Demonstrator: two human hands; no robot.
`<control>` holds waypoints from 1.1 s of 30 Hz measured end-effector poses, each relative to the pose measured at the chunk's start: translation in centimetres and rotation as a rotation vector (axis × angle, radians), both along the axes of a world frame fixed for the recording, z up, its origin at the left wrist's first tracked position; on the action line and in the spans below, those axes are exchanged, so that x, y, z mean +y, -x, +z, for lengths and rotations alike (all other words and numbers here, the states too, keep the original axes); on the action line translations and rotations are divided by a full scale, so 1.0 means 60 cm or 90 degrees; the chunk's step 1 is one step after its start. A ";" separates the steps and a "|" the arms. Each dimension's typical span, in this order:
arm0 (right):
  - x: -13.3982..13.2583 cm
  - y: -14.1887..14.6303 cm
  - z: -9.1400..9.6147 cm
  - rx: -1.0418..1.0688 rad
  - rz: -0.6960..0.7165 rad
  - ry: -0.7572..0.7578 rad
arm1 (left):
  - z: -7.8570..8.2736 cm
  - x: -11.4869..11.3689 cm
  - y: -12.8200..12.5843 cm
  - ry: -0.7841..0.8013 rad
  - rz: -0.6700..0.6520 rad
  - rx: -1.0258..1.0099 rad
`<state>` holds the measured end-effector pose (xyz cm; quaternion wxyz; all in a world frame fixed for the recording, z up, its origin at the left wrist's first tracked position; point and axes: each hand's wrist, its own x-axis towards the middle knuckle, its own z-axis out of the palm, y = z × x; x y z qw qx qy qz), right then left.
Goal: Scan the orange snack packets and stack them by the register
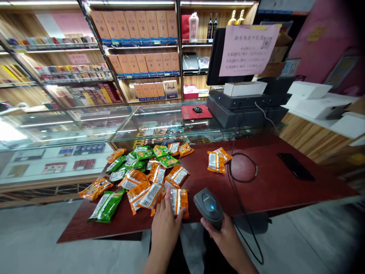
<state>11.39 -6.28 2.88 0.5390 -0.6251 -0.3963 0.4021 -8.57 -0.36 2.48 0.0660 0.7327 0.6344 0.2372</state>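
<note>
On the counter (262, 190), an orange packet (183, 198) is lying just ahead and to the right within the left hand's (165, 223) grip, its long axis running roughly away from that wrist. The left hand is the nearer one, its thumb and forefinger spreading wide and touching the packet rather than clasping it. Right of this grip, the right hand (225, 233) is holding a scanner (208, 207), its head pointing forward and leftward.

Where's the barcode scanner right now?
In the head view, the barcode scanner is in the right hand, over the near edge of the dark red table, right of the orange snack packet beside the left hand.
</note>
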 end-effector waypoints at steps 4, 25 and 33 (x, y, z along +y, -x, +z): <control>0.008 -0.001 -0.008 0.077 0.002 0.010 | -0.018 0.022 0.009 -0.008 -0.034 -0.051; 0.126 -0.107 0.127 0.637 0.130 -0.160 | 0.092 0.136 -0.093 0.514 -0.091 -1.147; 0.110 -0.061 0.067 0.077 0.105 0.008 | 0.079 0.256 -0.185 0.534 -0.154 -1.265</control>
